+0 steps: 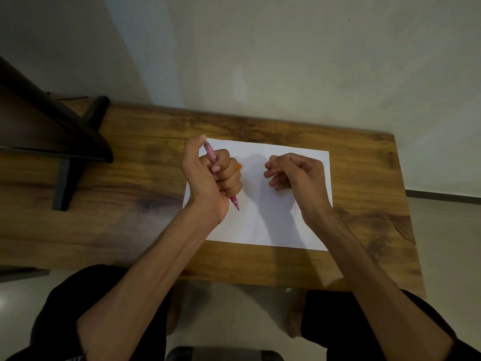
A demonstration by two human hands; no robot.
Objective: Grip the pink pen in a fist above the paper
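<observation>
A white sheet of paper (263,225) lies on a wooden table (130,194). My left hand (210,178) grips a pink pen (211,155) in a fist above the sheet's left part, thumb on the pen's top end, tip pointing down toward the paper. A small orange thing (239,167) peeks out behind the left fingers; what it is I cannot tell. My right hand (294,175) hovers over the sheet's right part with fingers loosely curled and holds nothing.
A dark monitor with a black stand (70,175) occupies the table's left side. A pale wall (286,61) rises right behind the table. My knees in black shorts and bare feet show below the near edge, above a dark stool (223,354).
</observation>
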